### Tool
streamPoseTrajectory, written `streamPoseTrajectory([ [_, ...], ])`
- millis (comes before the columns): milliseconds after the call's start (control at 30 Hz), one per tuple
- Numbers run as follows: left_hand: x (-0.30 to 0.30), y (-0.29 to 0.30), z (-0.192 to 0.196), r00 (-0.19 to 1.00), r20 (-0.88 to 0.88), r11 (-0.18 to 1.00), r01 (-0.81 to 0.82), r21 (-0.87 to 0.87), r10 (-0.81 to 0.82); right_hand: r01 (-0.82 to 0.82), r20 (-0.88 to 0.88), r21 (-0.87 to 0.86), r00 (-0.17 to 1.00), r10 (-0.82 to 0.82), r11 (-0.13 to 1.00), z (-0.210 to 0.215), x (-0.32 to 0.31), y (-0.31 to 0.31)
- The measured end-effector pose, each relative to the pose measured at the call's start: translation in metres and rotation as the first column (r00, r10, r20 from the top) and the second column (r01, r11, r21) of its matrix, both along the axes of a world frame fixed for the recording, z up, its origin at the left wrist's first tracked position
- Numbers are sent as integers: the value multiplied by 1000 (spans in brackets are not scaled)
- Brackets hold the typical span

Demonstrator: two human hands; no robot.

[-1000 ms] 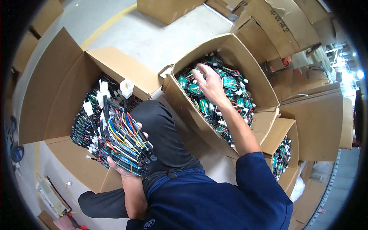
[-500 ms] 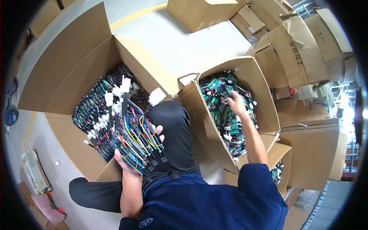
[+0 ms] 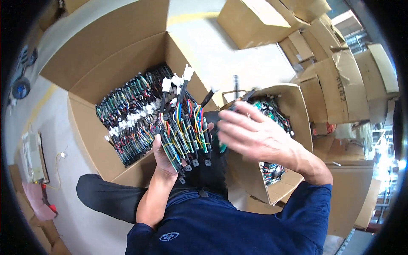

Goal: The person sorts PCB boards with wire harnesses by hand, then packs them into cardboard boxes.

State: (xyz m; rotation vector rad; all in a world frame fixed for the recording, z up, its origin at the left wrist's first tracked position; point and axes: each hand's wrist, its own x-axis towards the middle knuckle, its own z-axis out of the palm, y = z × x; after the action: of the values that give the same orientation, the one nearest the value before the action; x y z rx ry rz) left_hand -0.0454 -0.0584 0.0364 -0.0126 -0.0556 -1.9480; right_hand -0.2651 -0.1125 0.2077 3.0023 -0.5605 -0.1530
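My left hand (image 3: 163,159) grips a fanned bundle of wire harnesses (image 3: 185,134) with coloured wires, black connectors and white plugs, held above my lap. Just to its right, my right hand (image 3: 255,136) carries another wire harness (image 3: 235,87); its black ends stick up past the fingers, a green part shows beneath them, and it touches the bundle's edge. A large open cardboard box (image 3: 110,42) on the left holds rows of similar harnesses (image 3: 127,114). A smaller open box (image 3: 299,112) on the right holds green harnesses (image 3: 272,108), partly hidden by my right hand.
I sit on a grey floor between the two boxes, legs in dark trousers. More cardboard boxes (image 3: 255,21) are stacked at the back and right. A white device (image 3: 32,157) with a cable and a pink object (image 3: 38,199) lie on the floor at the left.
My right hand has come out of the right box and swung left to the bundle, bringing a harness along. The left hand has lifted the bundle slightly toward the middle.
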Motion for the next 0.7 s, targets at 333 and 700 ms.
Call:
streamPoseTrajectory([
  [333, 61, 33, -33, 962, -239, 989, -113, 97, 133, 287, 586, 313, 692, -422, 906, -57, 70, 22],
  [700, 75, 33, -47, 953, -261, 987, -127, 102, 150, 5, 295, 953, 207, -933, 303, -107, 113, 51],
])
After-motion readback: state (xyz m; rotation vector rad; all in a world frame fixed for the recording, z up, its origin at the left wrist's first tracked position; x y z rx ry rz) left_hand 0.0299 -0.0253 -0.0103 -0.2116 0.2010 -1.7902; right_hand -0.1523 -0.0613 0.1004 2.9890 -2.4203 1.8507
